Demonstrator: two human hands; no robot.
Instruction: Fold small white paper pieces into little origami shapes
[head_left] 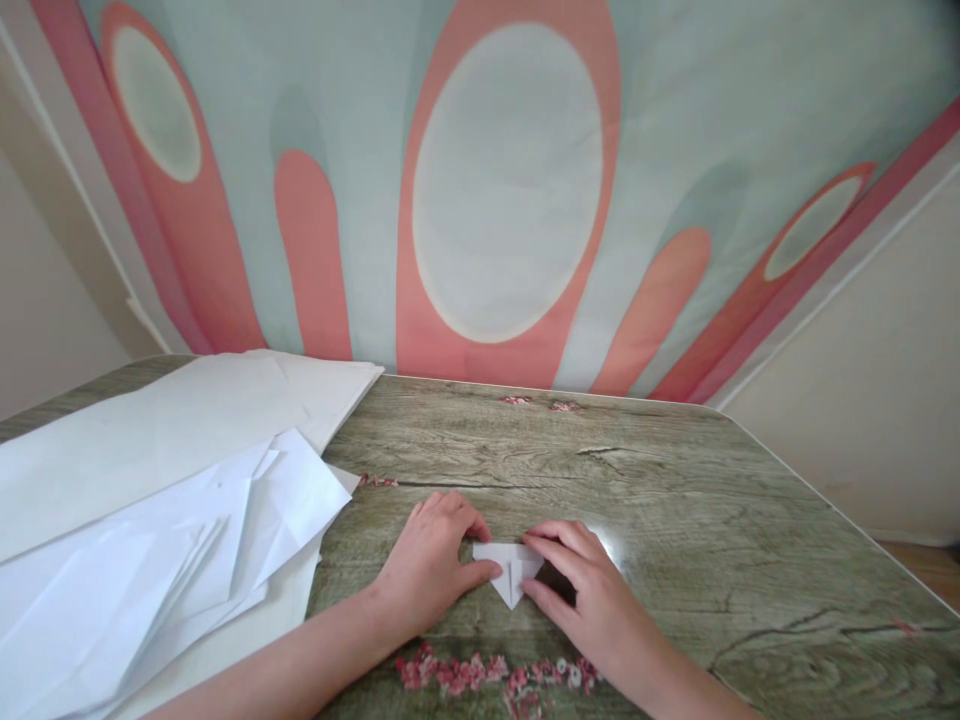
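A small white folded paper piece (pixel 510 572), shaped like a downward-pointing triangle, lies on the wood-pattern table (pixel 675 500) near its front edge. My left hand (pixel 427 570) rests on the paper's left side, fingers curled and thumb pressing its edge. My right hand (pixel 581 590) comes in from the right, its fingertips pinching and pressing the paper's upper right corner. Both hands hold the piece flat against the tabletop.
A loose pile of white paper sheets (pixel 150 510) covers the table's left part. A wall hanging with pink and grey oval shapes (pixel 510 180) stands behind the table. The table's right edge (pixel 847 520) runs diagonally, with floor beyond it.
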